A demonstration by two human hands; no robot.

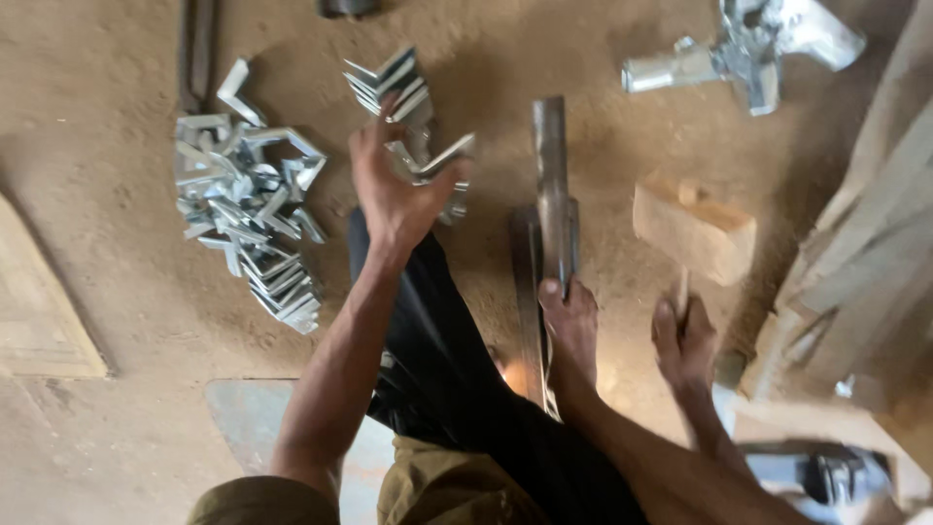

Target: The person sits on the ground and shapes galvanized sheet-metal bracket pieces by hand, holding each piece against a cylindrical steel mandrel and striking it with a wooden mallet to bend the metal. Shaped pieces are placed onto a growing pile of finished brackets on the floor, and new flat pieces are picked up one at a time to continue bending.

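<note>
My left hand [391,194] reaches forward over my dark-trousered leg, fingers curled around a shiny metal angle bracket [445,157]. The bracket comes from a small nested stack of brackets [394,83] lying on the dirt floor. My right hand [685,342] grips the handle of a wooden mallet, whose block head [692,231] rests on the ground just ahead. Between the hands, my bare foot [571,326] presses on a long dark metal bar [551,175].
A larger heap of angle brackets [248,209] lies at the left. A silvery metal fitting [748,49] sits at the top right. Wooden planks [875,224] lean along the right edge, a wooden board [39,311] lies at the left, and a flat metal plate [243,413] is near my knee.
</note>
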